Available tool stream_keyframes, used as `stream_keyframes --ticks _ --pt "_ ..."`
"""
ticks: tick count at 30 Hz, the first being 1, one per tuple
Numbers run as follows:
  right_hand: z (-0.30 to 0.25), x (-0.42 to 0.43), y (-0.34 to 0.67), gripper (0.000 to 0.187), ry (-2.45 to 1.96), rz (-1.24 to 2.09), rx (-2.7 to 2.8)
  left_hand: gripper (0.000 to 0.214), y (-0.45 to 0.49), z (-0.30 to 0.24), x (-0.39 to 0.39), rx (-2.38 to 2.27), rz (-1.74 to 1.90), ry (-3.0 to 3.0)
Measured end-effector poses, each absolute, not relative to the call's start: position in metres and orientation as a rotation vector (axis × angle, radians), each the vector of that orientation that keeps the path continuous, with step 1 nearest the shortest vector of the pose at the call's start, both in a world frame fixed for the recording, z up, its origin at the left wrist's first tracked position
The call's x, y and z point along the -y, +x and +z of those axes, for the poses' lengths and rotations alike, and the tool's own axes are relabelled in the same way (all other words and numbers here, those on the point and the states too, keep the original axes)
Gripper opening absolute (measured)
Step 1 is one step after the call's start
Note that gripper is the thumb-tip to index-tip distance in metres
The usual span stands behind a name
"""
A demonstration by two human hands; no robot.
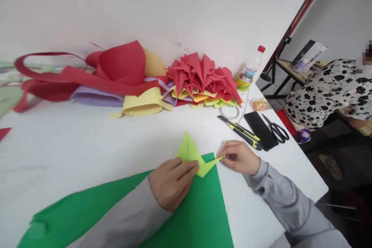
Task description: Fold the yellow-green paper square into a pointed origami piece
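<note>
A light green folded paper (187, 149) lies over the far right corner of a large dark green sheet (193, 217). Its upper part comes to a point with a crease down the middle, and a narrow flap sticks out to the right. My left hand (174, 182) presses on the folded paper from the left, its fingers closed over the lower part. With thumb and forefinger, my right hand (238, 157) pinches the tip of the narrow flap. Part of the folded paper is hidden under my left hand.
Red folded paper pieces (200, 75) are heaped at the wall beside coloured rolled strips (122, 66). To the right lie a utility knife (242, 132), a black phone-like slab (260, 130), scissors (277, 130), a tape roll (229, 112) and a bottle (250, 69). Another person (328, 89) sits beyond the table edge.
</note>
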State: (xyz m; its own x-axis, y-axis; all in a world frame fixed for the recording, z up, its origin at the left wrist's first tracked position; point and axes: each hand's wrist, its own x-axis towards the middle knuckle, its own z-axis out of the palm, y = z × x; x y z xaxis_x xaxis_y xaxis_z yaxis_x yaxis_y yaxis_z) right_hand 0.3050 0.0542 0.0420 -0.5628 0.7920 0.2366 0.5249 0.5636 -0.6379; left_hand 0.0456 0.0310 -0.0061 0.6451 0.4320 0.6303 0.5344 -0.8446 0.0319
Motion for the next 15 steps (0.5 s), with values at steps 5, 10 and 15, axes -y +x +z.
stream_keyframes --ticks 5,10,15 --pt "0.039 -0.052 0.295 0.01 -1.39 1.262 1.586 0.019 0.067 0.006 -0.031 0.771 -1.075 -2.558" --pt "0.03 -0.054 0.28 0.022 -1.418 1.463 1.259 0.03 0.069 0.009 -0.036 0.812 -1.04 -2.604" --pt "0.027 -0.058 0.273 0.017 -1.382 1.564 1.05 0.049 0.068 0.011 -0.037 0.84 -1.006 -2.593"
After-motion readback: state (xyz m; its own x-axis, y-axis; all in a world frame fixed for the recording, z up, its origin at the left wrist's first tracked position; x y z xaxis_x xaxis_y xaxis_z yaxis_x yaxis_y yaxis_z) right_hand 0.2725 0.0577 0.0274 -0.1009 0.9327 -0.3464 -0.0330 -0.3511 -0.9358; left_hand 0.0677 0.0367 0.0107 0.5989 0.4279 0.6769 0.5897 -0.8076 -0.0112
